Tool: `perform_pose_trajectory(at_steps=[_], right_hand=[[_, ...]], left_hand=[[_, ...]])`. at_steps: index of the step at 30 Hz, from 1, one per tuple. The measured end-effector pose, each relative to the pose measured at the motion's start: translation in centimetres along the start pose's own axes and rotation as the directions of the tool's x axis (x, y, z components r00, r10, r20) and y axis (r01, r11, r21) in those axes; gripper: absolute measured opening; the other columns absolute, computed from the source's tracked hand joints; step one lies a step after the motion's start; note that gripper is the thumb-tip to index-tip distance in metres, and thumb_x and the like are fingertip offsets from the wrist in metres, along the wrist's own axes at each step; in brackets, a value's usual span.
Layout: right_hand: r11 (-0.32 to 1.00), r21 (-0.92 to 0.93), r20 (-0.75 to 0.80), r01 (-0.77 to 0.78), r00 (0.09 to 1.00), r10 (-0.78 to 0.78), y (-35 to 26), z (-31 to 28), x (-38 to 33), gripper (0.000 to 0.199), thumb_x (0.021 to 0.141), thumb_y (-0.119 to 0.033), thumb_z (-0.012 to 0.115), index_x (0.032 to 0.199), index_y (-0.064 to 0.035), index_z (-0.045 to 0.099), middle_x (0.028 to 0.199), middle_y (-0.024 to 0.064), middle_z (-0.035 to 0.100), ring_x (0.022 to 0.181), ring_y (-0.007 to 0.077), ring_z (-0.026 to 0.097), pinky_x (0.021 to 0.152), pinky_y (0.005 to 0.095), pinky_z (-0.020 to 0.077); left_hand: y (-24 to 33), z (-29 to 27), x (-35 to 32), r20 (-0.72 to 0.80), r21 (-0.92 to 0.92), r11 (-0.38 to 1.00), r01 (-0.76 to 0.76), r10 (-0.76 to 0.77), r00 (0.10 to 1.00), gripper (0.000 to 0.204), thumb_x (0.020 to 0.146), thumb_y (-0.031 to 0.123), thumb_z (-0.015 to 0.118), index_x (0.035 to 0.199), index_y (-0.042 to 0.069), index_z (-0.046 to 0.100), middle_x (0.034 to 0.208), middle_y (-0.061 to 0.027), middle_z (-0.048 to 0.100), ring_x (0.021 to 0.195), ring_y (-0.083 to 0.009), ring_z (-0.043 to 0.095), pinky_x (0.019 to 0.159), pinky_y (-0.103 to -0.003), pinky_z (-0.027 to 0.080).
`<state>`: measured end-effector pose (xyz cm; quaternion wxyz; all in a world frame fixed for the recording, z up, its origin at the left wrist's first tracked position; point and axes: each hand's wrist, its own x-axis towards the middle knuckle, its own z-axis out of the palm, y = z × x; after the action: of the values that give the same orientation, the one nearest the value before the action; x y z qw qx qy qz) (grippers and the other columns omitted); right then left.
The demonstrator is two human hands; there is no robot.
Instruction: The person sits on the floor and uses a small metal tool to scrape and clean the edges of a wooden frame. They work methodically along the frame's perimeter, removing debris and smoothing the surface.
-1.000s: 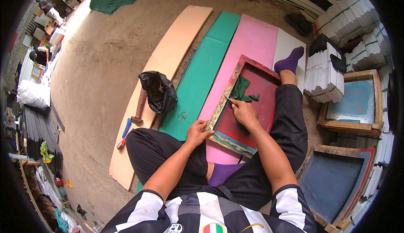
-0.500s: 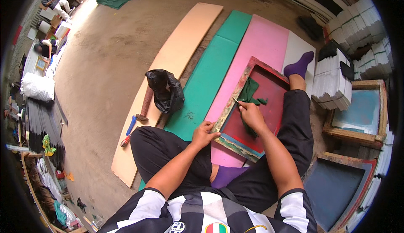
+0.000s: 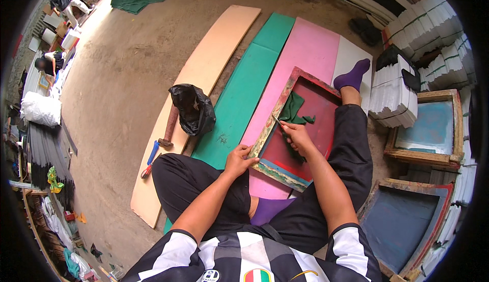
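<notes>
1. The right hand (image 3: 297,135) has its fingers closed round a thin tool (image 3: 277,121), its tip at the frame's left rail; I can't tell its kind.
2. The left hand (image 3: 239,161) grasps the wooden frame (image 3: 266,133) near its near left corner.
3. By my judgement the work is midway at that rail: the red mesh (image 3: 318,106) spans all 4 rails; how much is left, I can't tell.
4. The frame lies over the pink board (image 3: 308,45), between the 2 legs; its long axis runs near to far, far end pointing rightward.
5. A green cloth (image 3: 292,110) lies on the mesh.
</notes>
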<state>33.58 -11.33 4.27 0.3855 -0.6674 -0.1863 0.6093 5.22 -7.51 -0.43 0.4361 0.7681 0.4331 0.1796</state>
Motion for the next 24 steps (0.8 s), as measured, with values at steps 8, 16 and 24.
perform_pose_trajectory(at_steps=[8,16,24], right_hand=[[0.775,-0.583,-0.175,0.246,0.893,-0.415,-1.6,1.0,-0.8,0.038,0.099,-0.028,0.058,0.134,-0.0164,0.067,0.123,0.0233,0.068,0.120,0.0399,0.064,0.102,0.0463,0.0485],[0.609,-0.793,-0.219,0.019,0.924,-0.314,-6.1,3.0,-3.1,0.036,0.099,-0.026,0.058,0.132,-0.0162,0.069,0.119,0.0216,0.070,0.113,0.0395,0.067,0.098,0.0465,0.0515],[0.723,-0.669,-0.178,0.172,0.907,-0.381,-2.7,1.3,-0.9,0.036,0.100,-0.023,0.058,0.133,-0.0136,0.067,0.118,0.0241,0.070,0.113,0.0386,0.068,0.099,0.0443,0.0512]], left_hand=[[0.8,-0.5,0.1,0.068,-0.023,0.995,0.102,-0.100,0.993,0.060,0.075,0.036,0.089,0.124,0.006,0.073,0.111,-0.0100,0.069,0.094,-0.0229,0.069,0.083,-0.034,0.055],[0.4,-0.1,-0.1,-0.007,0.045,0.999,-0.008,0.008,1.000,0.057,0.075,0.037,0.088,0.122,0.009,0.074,0.106,-0.0066,0.069,0.082,-0.0224,0.068,0.075,-0.034,0.055],[0.5,-0.1,0.2,0.036,0.006,0.998,0.070,-0.070,0.997,0.059,0.074,0.036,0.089,0.121,0.005,0.074,0.109,-0.0099,0.069,0.091,-0.0248,0.069,0.081,-0.035,0.054]])
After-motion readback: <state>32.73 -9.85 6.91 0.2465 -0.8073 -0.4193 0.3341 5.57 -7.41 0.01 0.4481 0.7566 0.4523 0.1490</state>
